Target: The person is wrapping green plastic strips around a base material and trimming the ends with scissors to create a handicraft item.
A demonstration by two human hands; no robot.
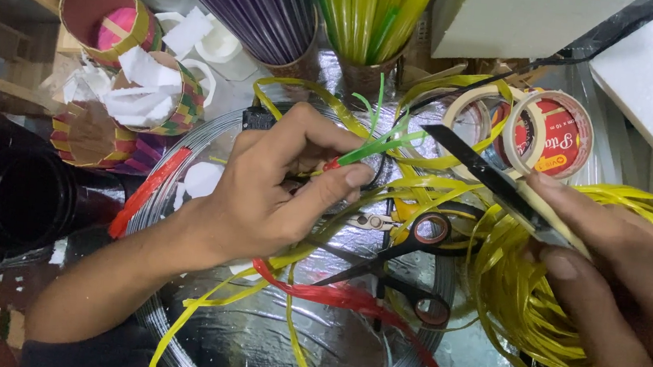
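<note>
Fingers of the left hand (271,190) pinch a small bunch of green strips (373,144) between thumb and forefinger, the strips pointing up and to the right, with a bit of red at the pinch. That hand sits over a coil of wire (178,170) on a shiny silver sheet (249,342).

Over on the other side, the right hand (616,288) is closed on a flat black blade (485,174), thumb pressed on top and fingers beneath; it looks like a cutter, though its handle is hidden in the grip. The blade's tip points up-left toward the green strips, close to them but apart. Under this hand lies a loose bundle of yellow strips (536,312).

Between the hands lie black scissors (406,261), partly open, on the sheet, crossed by a red strip (348,296). Two tape rolls (551,132) sit just above the blade. Woven baskets (161,94) stuffed with white scraps stand at upper left, and black tubes (18,196) lie at the left edge.
</note>
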